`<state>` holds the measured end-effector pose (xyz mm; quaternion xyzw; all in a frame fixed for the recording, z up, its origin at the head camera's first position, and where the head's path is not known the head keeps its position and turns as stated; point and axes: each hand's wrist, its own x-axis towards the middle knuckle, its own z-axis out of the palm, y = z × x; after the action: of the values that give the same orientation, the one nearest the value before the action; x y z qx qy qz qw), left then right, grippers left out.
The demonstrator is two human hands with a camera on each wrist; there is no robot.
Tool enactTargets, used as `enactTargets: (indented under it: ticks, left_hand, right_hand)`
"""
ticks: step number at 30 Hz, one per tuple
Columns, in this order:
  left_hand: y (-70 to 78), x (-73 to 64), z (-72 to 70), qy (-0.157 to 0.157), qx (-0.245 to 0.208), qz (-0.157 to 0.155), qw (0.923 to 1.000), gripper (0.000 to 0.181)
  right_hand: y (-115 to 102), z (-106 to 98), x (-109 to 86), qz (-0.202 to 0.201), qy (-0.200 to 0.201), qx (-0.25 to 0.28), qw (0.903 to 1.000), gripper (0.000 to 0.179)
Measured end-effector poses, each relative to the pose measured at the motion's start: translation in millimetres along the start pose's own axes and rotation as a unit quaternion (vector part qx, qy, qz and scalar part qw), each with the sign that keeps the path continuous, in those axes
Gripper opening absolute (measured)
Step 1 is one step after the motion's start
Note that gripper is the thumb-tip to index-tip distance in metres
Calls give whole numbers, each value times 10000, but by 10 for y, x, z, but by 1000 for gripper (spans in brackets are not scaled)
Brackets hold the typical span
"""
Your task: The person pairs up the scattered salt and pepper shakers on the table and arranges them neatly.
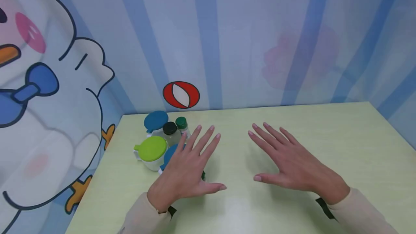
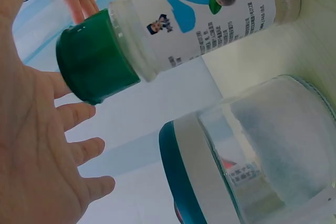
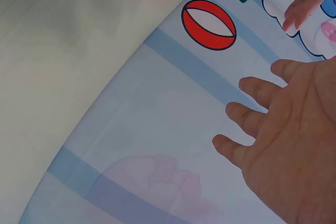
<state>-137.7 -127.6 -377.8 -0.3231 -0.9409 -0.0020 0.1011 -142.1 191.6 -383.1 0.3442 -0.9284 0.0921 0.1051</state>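
Both hands are spread above the table, palms down, holding nothing. My left hand [image 1: 191,170] hovers over a group of seasoning containers at the left. Beneath it, mostly hidden in the head view, stands a green-capped seasoning bottle [image 2: 194,19] with a printed label. Beside that bottle is a clear jar [image 2: 273,145] with a blue lid. A lime-lidded jar [image 1: 152,149] sits left of the hand. Behind are another blue-lidded jar [image 1: 156,121], a black-capped jar [image 1: 170,128] and a second green-capped bottle [image 1: 181,122]. My right hand [image 1: 292,163] is over bare tabletop, apart from the containers.
The pale table [image 1: 341,129] meets a blue striped wall [image 1: 240,46] along its back edge and another wall at the right. A cartoon duck [image 1: 65,118] is printed on the left wall. A red-and-white ball [image 1: 181,95] is printed behind the containers.
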Motion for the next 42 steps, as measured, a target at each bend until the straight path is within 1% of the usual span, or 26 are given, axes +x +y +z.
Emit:
enactTargets:
  ticks: [10,18,24,28,34,38,42]
  left_hand:
    - [-6,7,13,55,-41,76,9999,117]
    - [-9,12,12,70,-90,150,9998,117]
    - [-13,6,12,-17,-61,152,9999,117]
    - [-20,-4,21,-59,-117,129,9998,117]
    - [-28,-6,29,-22,-187,146,9997,117]
    - [-34,-7,30,-25,-234,146,9996,117]
    - [-46,-18,25,-28,-310,159,9994,117]
  right_hand:
    - [15,11,-1,-78,22,-53,10000,101]
    - [22,18,-2,-258,95,-97,9996,106]
    - [39,-32,-28,-76,1,-105,9999,104]
    - [49,-54,-46,1,-26,-64,10000,103]
    - [35,-45,-81,36,-56,38,10000,103]
    - [30,-38,-100,-2,26,33,10000,103]
    - [42,-37,-119,-7,46,133,9999,103]
